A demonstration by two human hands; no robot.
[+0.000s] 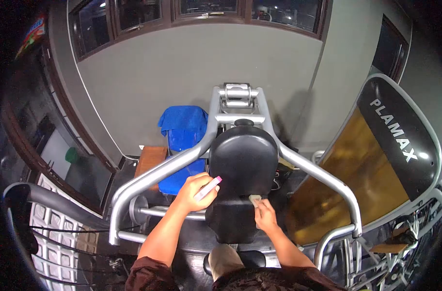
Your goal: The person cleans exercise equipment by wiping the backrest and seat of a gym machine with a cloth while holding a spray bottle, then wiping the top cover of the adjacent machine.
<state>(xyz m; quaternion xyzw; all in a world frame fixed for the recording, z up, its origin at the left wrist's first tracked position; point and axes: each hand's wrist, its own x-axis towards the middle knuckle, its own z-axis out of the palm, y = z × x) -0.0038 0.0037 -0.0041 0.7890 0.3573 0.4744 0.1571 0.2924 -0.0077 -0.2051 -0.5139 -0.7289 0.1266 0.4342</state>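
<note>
My left hand (197, 192) is closed round a small white bottle (207, 188) with a pink tip, held tilted up to the right beside the black backrest. My right hand (264, 214) pinches a small pale pad (254, 198) at the lower right of the backrest. The black padded backrest (243, 157) stands upright between the silver bars of an exercise machine. Below it is a black seat pad (232, 223), close to both hands.
Curved silver bars (323, 178) flank the backrest on both sides. A blue chair (186, 140) with a blue cloth (183, 119) stands behind on the left, near a brown wooden box (151, 161). A large PLAMAX panel (400, 131) rises at the right.
</note>
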